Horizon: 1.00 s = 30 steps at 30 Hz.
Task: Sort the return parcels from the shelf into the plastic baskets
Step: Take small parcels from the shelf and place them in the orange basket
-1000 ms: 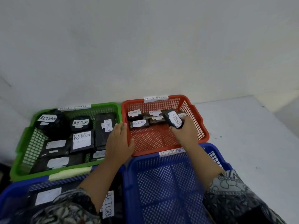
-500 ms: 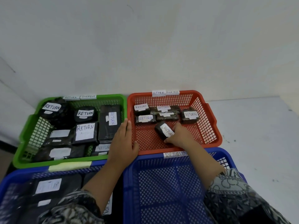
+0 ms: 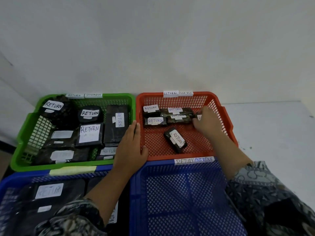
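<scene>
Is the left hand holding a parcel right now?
No, the left hand lies flat with straight fingers where the green basket and red basket meet, gripping nothing.

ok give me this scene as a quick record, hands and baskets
left hand: rests flat where green basket and red basket rims meet
right hand: inside red basket, touching end parcel of back row; grip unclear
loose parcel: tilted, mid red basket, RETURN label up
green basket: several black RETURN parcels

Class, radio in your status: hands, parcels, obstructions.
Left hand flat on red basket rim. Right hand at back-row parcel, grip unclear. Loose parcel lies mid-basket. No obstruction seen.
</scene>
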Available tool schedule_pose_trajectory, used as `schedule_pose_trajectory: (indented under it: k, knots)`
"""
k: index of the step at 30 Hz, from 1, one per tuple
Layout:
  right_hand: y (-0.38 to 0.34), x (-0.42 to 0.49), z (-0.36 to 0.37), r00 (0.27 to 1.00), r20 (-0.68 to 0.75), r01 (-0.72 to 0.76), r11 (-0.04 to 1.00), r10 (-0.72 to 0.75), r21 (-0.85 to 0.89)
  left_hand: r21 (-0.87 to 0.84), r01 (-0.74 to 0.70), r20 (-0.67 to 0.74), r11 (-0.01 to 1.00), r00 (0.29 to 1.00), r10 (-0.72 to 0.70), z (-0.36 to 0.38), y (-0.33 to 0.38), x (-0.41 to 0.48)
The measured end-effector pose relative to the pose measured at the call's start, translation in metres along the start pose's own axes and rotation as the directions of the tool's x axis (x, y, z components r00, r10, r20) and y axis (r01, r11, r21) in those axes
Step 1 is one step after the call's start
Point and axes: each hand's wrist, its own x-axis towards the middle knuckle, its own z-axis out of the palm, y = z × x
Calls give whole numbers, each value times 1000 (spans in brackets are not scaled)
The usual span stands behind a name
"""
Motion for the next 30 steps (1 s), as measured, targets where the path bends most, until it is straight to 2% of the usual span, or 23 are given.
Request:
schedule_pose_trajectory:
  k: [1,3,5,11,18,22,26,30]
  knots:
    - [6,7,-2,999,-14,48,996,-49,-68,-2,-1,-2,1000,1000,1,0,0,0]
    - [19,17,0,984,103,166,963,-147,-211,-8,-7,-5,1000,1000,7,0,0,0]
    - [31,22,6,958,215,245,928,-189,-280,-5,-7,-7,1000,1000,7,0,-1,0]
    - [48,15,12,954,147,294,917,-262,-271,0,-8,-7,1000,1000,8,0,-1,-1]
    - [47,-3,7,933,283,296,921,-222,-255,10,-4,-10,1000,1000,4,-1,1,-1]
    - [32,-16,7,935,298,294,892,-193,-343,19,-6,-14,1000,1000,7,-1,0,-1]
    - [-4,-32,14,923,264,351,894,-280,-280,25,-3,-10,1000,1000,3,0,-1,-1]
    - [-28,-45,37,907,307,396,834,-289,-385,26,5,-9,1000,1000,-5,-1,0,-1]
